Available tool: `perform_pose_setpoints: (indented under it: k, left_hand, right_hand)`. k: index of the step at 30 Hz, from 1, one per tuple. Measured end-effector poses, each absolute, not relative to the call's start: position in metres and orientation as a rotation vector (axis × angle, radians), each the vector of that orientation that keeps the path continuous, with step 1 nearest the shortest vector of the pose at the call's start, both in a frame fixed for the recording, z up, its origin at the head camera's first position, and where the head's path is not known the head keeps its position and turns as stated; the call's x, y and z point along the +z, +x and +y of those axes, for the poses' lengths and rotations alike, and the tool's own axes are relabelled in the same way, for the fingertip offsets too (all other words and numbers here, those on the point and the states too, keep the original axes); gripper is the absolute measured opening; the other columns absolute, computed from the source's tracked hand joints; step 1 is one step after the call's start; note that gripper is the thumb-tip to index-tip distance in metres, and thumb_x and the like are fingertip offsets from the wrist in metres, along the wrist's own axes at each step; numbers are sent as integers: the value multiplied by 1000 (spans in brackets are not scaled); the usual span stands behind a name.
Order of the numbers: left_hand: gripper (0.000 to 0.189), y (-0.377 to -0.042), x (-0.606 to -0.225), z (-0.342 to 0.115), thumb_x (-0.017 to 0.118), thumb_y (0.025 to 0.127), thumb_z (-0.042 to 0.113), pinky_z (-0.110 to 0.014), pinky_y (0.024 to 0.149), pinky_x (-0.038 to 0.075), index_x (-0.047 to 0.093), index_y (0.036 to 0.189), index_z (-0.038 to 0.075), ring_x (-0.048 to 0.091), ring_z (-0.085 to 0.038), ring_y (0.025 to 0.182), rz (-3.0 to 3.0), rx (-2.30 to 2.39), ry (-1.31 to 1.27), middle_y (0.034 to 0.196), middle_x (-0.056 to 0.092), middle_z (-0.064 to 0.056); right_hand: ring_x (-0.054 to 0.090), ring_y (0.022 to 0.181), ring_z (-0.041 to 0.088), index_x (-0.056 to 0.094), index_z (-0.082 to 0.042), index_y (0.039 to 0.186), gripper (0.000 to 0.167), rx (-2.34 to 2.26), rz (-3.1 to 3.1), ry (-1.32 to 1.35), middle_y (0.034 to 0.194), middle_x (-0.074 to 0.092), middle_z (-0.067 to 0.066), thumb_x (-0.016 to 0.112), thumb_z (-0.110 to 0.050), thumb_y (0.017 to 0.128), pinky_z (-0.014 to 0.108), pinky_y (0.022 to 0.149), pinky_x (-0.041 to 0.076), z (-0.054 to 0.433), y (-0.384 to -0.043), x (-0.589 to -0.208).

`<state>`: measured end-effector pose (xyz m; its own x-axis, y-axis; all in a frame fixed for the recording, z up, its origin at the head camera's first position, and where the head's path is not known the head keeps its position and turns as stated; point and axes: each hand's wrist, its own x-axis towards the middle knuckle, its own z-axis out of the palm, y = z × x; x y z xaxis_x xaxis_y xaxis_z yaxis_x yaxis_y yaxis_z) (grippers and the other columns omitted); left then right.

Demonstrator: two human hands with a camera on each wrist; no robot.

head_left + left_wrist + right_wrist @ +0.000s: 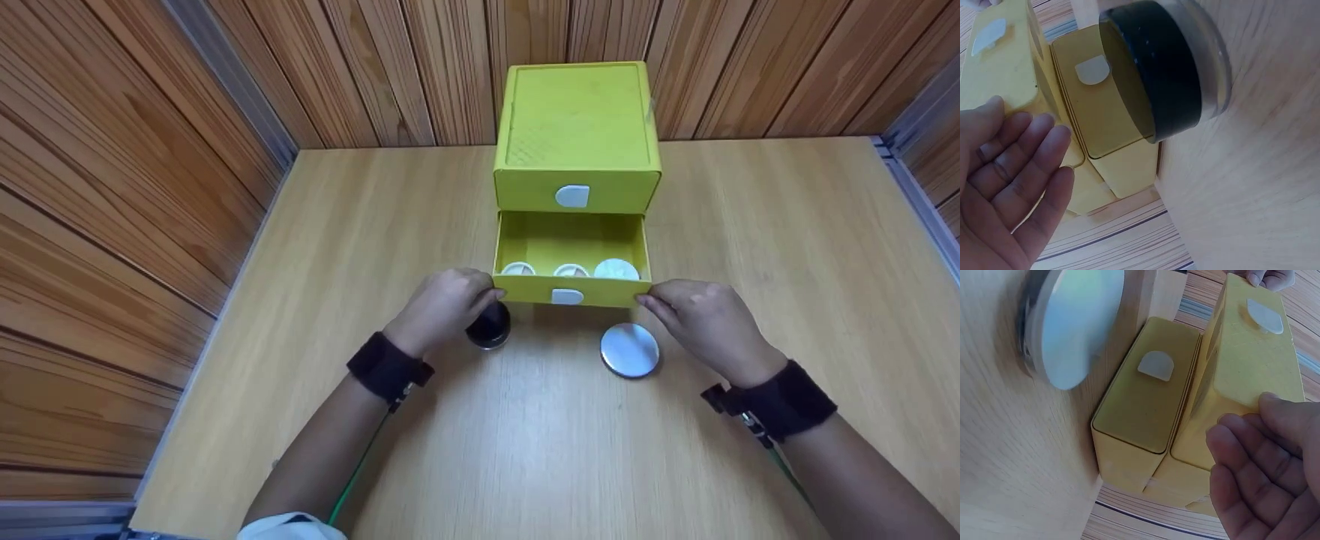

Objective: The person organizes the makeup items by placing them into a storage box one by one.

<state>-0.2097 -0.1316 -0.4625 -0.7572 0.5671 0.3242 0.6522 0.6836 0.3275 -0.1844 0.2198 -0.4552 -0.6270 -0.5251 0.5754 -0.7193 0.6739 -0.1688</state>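
Observation:
A yellow drawer (525, 289) stands pulled out of a small yellow drawer cabinet (577, 116). My left hand (444, 306) pinches its left front corner, thumb on the front and fingers at the side. At the right front corner my right hand (701, 319) grips it the same way. Both wrist views show the thumbs against the drawer front (1008, 67) (1255, 354). Inside lie a white round piece (616, 269) and two smaller white-rimmed round ones (517, 268) (571, 270), partly hidden by the front wall.
Just below my left hand, a round container with a black band (489, 326) stands on the wooden table (480, 450). A round container with a shiny pale top (630, 350) stands near my right hand. A lower drawer (1140, 399) is closed. Wood-panelled walls (442, 67) rise behind.

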Motion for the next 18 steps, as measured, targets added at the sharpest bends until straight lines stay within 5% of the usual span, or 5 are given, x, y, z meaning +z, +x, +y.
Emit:
perform_pose_setpoints:
  k: [18]
  left_hand:
    - [26,-245,-463,-122,60,99,27,-21,53,44,69,82,9,52,-8,59,-2786,-724,-872,69,59,4]
  right_hand:
    - [64,58,25,72,2,83,14,504,-2540,792,69,67,12,72,-11,89,40,49,50,215,-218,-454]
